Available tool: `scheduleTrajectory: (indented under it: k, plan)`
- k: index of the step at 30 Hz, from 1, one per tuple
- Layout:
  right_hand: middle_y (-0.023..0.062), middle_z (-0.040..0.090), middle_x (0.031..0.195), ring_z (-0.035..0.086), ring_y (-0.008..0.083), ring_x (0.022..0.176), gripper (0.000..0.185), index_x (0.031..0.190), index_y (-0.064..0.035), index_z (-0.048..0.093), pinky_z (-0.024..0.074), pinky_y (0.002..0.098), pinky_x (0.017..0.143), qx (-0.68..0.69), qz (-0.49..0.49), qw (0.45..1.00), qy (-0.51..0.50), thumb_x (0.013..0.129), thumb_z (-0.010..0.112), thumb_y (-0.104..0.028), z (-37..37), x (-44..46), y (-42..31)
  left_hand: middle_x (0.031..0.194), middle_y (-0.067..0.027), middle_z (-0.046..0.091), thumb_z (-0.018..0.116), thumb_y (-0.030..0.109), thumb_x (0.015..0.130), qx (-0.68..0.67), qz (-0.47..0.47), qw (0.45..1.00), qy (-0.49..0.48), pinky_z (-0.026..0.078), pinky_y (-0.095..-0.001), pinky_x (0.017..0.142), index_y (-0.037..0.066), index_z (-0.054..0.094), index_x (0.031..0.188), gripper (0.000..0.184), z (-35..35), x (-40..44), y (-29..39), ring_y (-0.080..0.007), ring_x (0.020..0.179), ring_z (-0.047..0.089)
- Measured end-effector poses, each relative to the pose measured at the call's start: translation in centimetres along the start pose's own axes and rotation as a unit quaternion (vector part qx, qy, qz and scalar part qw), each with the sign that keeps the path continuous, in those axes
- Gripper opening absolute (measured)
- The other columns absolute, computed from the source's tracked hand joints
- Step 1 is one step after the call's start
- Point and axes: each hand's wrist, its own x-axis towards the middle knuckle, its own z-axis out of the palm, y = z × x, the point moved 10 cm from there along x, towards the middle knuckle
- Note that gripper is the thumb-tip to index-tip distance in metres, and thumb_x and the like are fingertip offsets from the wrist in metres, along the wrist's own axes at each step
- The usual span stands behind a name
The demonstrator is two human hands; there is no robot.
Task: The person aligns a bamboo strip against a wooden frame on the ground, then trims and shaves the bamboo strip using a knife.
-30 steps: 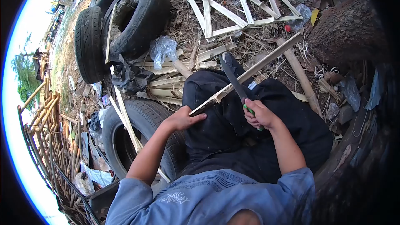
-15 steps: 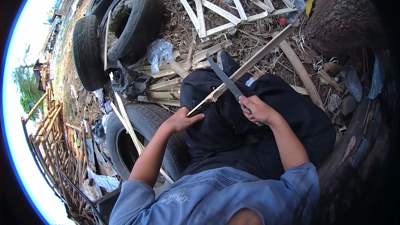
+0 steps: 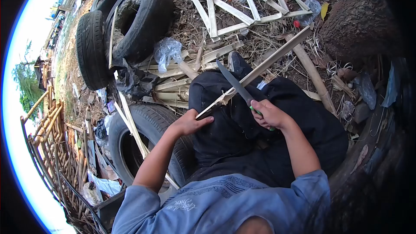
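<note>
A long split bamboo strip point(image 3: 273, 60) slants across my lap, its far end pointing up and right. My left hand point(image 3: 190, 123) grips the near end of the strip, thumb stretched along it. In my right hand point(image 3: 267, 115) is a knife point(image 3: 234, 80) with a dark blade and a green handle, mostly covered by the fingers. The blade crosses the strip and touches or overlaps it; which one I cannot tell. Close to the blade, a rough, splintered node point(image 3: 224, 99) shows on the strip. Black trousers point(image 3: 255, 134) lie beneath both hands.
Old tires point(image 3: 143, 21) stand at the upper left, and another tire point(image 3: 125, 134) lies by my left arm. A bamboo lattice frame point(image 3: 236, 28) rests on the ground ahead. Cut bamboo pieces point(image 3: 173, 84) lie beyond my knee. A tree trunk point(image 3: 357, 24) is at the right.
The view has shifted slightly. Both hands, the knife and the bamboo strip hold nearly the same places against the lap.
</note>
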Motion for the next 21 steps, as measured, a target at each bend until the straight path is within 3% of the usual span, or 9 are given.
scheduleTrajectory:
  k: [2,4,6,8,13,15,18,20,21]
  plan:
    - [-0.0050,0.035,0.048,0.033,0.0040,0.039,0.052,0.060,-0.0124,0.037,0.0284,0.0225,0.036,0.044,0.011,0.997,-0.055,0.099,0.044,-0.045,0.9,0.1,0.5,0.084,-0.0083,0.062,0.066,0.055,0.082,-0.008,0.006,1.000,-0.016,0.047,-0.0306,0.072,-0.003,0.062,0.104,0.063,0.3,-0.1,0.2,-0.0157,0.079,0.057]
    - [-0.0048,0.033,0.048,0.033,0.0040,0.039,0.052,0.060,-0.0133,0.035,0.0288,0.0217,0.035,0.144,-0.113,0.980,0.075,0.099,0.042,-0.047,-1.7,0.2,-0.9,0.091,-0.0097,0.064,0.066,0.054,0.083,0.001,0.009,1.000,0.005,0.047,-0.0305,0.077,-0.003,0.061,0.110,0.063,0.1,-0.1,0.0,-0.0163,0.084,0.058]
    - [-0.0048,0.036,0.049,0.033,0.0050,0.041,0.052,0.060,-0.0114,0.038,0.0303,0.0228,0.038,0.066,-0.151,0.973,0.165,0.099,0.043,-0.045,-2.4,0.0,-1.4,0.092,-0.0101,0.065,0.066,0.054,0.083,-0.009,-0.003,1.000,-0.006,0.047,-0.0308,0.079,-0.003,0.061,0.112,0.064,0.4,0.7,-1.2,-0.0170,0.086,0.059]
    - [-0.0050,0.038,0.050,0.033,0.0061,0.044,0.052,0.060,-0.0090,0.041,0.0315,0.0244,0.043,-0.274,-0.219,0.920,0.173,0.099,0.046,-0.043,-0.5,-0.5,-3.7,0.094,-0.0105,0.065,0.066,0.054,0.083,-0.017,-0.012,1.000,-0.015,0.047,-0.0310,0.081,-0.004,0.060,0.113,0.065,0.8,0.8,-2.0,-0.0178,0.088,0.060]
    - [-0.0045,0.038,0.050,0.033,0.0077,0.044,0.055,0.058,-0.0086,0.040,0.0303,0.0241,0.043,-0.106,-0.050,0.990,0.080,0.097,0.048,-0.046,-0.8,-0.1,-1.3,0.099,-0.0124,0.066,0.065,0.053,0.084,0.045,-0.061,0.997,0.006,0.047,-0.0322,0.085,-0.003,0.058,0.118,0.066,-0.3,-0.4,-0.7,-0.0203,0.095,0.062]
    - [-0.0036,0.036,0.049,0.032,0.0064,0.040,0.056,0.060,-0.0103,0.038,0.0284,0.0236,0.038,-0.025,0.026,0.998,-0.055,0.097,0.043,-0.052,0.2,0.3,0.6,0.094,-0.0134,0.066,0.065,0.056,0.082,0.021,-0.024,0.999,0.005,0.048,-0.0326,0.082,-0.004,0.061,0.111,0.066,0.2,0.4,-1.3,-0.0205,0.090,0.063]
    - [-0.0032,0.033,0.049,0.031,0.0053,0.037,0.055,0.063,-0.0115,0.038,0.0269,0.0234,0.035,0.023,-0.013,0.997,-0.068,0.097,0.039,-0.055,0.4,0.2,0.4,0.088,-0.0149,0.066,0.065,0.059,0.081,-0.016,0.015,1.000,0.007,0.048,-0.0327,0.078,-0.005,0.063,0.103,0.068,0.3,0.5,-0.8,-0.0204,0.084,0.063]
    - [-0.0037,0.034,0.050,0.032,0.0056,0.040,0.053,0.063,-0.0108,0.039,0.0286,0.0232,0.038,0.099,-0.097,0.989,0.059,0.098,0.042,-0.051,-1.7,0.4,-0.6,0.088,-0.0154,0.066,0.065,0.059,0.080,-0.032,0.015,0.999,0.009,0.048,-0.0325,0.077,-0.006,0.063,0.102,0.069,0.0,-0.1,0.1,-0.0201,0.083,0.063]
    - [-0.0042,0.035,0.051,0.033,0.0051,0.041,0.053,0.061,-0.0106,0.040,0.0288,0.0232,0.039,-0.062,-0.164,0.977,0.122,0.098,0.044,-0.049,-2.0,0.2,-1.9,0.089,-0.0159,0.066,0.066,0.059,0.080,-0.012,-0.008,1.000,0.009,0.048,-0.0328,0.077,-0.007,0.063,0.102,0.069,-0.1,-0.3,0.1,-0.0206,0.083,0.064]
